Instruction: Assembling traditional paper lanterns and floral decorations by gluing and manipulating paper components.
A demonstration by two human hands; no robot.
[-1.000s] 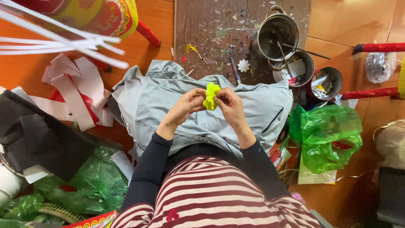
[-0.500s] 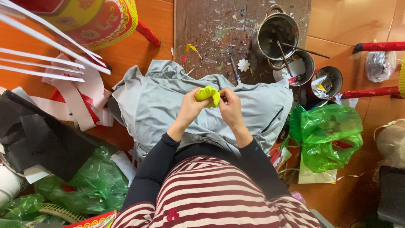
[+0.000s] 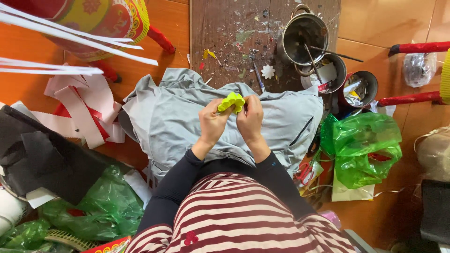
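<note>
Both hands have drifted slightly right, left hand (image 3: 212,122) and right hand (image 3: 250,117) pinching the yellow-green paper flower (image 3: 231,101) between fingertips—best shaped with small, gentle pinches.

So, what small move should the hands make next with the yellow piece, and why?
Probably keep pinching and folding the yellow paper piece. Both the left hand and right hand grip it by the fingertips above the grey cloth, and it looks crumpled, not finished.
</note>
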